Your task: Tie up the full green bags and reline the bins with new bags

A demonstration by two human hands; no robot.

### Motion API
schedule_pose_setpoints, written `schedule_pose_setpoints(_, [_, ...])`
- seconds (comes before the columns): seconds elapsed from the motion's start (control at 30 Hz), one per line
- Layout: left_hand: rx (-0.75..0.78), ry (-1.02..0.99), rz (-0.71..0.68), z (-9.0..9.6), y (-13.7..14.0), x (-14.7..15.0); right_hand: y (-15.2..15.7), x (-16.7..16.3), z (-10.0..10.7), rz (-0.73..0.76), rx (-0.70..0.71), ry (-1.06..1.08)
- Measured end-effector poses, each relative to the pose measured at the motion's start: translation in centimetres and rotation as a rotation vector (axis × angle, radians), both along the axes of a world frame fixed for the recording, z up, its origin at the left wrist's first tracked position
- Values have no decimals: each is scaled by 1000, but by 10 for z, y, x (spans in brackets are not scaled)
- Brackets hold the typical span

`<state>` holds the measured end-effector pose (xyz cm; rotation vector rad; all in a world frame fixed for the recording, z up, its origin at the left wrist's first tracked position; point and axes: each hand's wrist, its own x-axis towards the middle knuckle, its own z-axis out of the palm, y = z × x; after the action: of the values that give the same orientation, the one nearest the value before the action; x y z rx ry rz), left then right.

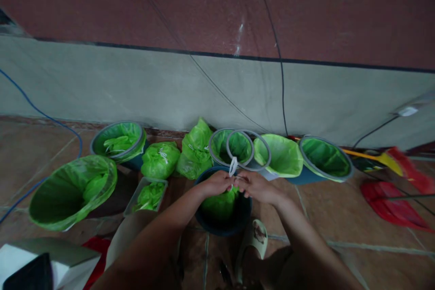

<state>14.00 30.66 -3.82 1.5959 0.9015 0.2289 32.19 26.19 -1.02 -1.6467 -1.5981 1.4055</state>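
Observation:
Over a dark blue trash bin on the floor, my two hands meet at the gathered neck of a green trash bag that sits inside it. My left hand is closed on the bag's neck from the left. From the right, my right hand pinches the same spot. A white drawstring loop sticks up between the fingers. Just behind stand a green-lined bin with a grey rim ring lying partly across it, and another bin with a pale green liner.
Tied green bags rest along the wall. Left are lined bins and a clear tub of green bags. Right are a lined bin, a red dustpan and a broom. A white box stands at lower left.

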Motion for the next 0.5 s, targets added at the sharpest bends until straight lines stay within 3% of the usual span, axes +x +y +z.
schedule_pose_setpoints(0.13, [-48, -8, 186, 1, 3, -1, -9, -3, 2, 117, 32, -170])
schedule_pose_setpoints(0.2, [-9, 18, 203, 5, 4, -2, -12, -4, 2, 226, -60, -129])
schedule_pose_setpoints(0.3, [234, 117, 70, 14, 3, -5, -13, -1, -1, 273, -120, -140])
schedule_pose_setpoints(0.4, [496, 144, -152, 22, -1, -9, -5, 4, -4, 113, 73, -176])
schedule_pose_setpoints(0.5, [675, 139, -281, 27, -6, -11, 4, 2, -6, 30, 175, -22])
